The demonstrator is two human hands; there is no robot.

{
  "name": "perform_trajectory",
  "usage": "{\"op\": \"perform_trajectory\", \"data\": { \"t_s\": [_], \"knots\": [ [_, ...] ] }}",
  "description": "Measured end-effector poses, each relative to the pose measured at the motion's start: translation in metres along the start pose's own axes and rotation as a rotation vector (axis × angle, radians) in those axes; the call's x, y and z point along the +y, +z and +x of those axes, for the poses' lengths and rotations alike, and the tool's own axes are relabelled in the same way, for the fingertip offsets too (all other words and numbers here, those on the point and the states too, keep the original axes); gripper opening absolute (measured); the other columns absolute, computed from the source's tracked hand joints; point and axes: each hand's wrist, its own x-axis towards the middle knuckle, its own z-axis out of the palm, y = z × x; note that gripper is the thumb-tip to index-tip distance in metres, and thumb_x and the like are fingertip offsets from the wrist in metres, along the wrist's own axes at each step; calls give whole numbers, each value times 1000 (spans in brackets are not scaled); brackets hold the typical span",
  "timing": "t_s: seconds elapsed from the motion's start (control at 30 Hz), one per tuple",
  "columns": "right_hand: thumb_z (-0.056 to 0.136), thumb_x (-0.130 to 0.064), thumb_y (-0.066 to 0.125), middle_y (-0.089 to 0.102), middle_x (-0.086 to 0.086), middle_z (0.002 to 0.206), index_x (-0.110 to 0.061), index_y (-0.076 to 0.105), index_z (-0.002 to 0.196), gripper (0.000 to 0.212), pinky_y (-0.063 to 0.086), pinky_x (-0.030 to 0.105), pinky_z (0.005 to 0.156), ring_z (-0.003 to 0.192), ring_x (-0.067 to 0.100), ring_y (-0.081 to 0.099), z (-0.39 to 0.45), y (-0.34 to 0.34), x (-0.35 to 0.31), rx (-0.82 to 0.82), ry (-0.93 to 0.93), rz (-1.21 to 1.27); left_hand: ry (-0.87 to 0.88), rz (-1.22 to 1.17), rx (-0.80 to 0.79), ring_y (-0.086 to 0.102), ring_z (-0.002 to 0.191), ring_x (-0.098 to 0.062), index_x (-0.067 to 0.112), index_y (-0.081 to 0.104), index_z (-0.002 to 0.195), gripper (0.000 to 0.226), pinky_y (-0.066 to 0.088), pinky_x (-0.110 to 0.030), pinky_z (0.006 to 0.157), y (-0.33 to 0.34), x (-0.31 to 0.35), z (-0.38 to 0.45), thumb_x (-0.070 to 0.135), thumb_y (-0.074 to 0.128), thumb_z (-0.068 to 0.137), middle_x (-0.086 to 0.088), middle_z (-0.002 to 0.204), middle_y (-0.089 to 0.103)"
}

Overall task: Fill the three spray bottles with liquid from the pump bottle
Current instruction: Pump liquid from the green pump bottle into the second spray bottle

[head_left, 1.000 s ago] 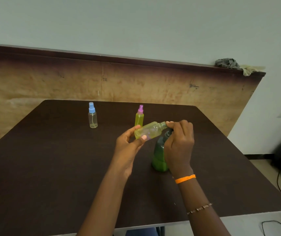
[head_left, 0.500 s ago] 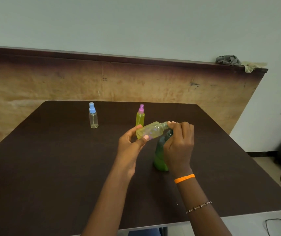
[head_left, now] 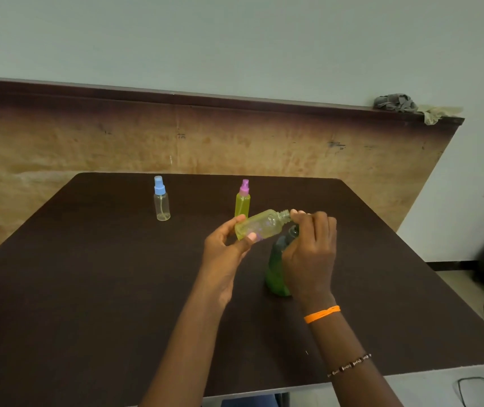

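Hands meet mid-table. Left hand (head_left: 229, 251) pinches uncapped spray bottle (head_left: 259, 224), tilted, neck toward 2 o'clock. Right hand (head_left: 311, 254) curls over pump bottle (head_left: 277, 271) top, fingertips (head_left: 295, 213) at open neck; whether it grips pump head, cannot tell. Held bottle: clear plastic, rounded, yellow-green liquid inside, seemingly mid-fill. Purple-capped bottle (head_left: 242, 202) at 12 o'clock looks full, capped. Blue-capped bottle (head_left: 161, 201) at 10 o'clock looks empty: left to do. Pump bottle translucent green. Table (head_left: 88, 289) dark, matte.

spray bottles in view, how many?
3. Blue-capped bottle stands far left on the table; pink-capped bottle mid-back; an uncapped bottle tilted in the left hand.
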Motion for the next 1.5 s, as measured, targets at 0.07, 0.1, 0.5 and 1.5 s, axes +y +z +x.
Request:
{"op": "perform_trajectory", "data": {
  "t_s": [0.07,0.1,0.5,1.5],
  "knots": [
    [99,-3,24,52,15,72,5,64,82,44,45,41,57,69,24,40,4,-3,1,-26,-11,2,-17,-13,-7,60,107,-12,12,55,124,43,49,-24,90,1,-1,-2,-2,62,83,0,112,64],
    [95,0,29,52,14,73,4,63,80,38,45,41,57,69,25,41,9,-6,0,-52,-26,-14,-18,-20,-7,60,108,-13,12,55,124,43,49,-24,89,1,-1,-3,-1,62,83,0,111,64],
    [95,0,31,49,14,70,2,59,71,37,43,42,54,67,22,38,10,-1,4,-37,-17,34,-30,-15,-1,60,108,-14,12,55,122,41,49,-23,86,-1,-1,-1,-1,62,83,-2,113,63],
    [79,4,37,54,13,72,2,63,74,26,39,31,57,70,21,42,22,-5,3,-94,-44,59,-35,-42,2,61,104,-13,10,56,121,39,50,-22,84,-2,0,0,-2,61,84,-1,108,64]
  ]
}}
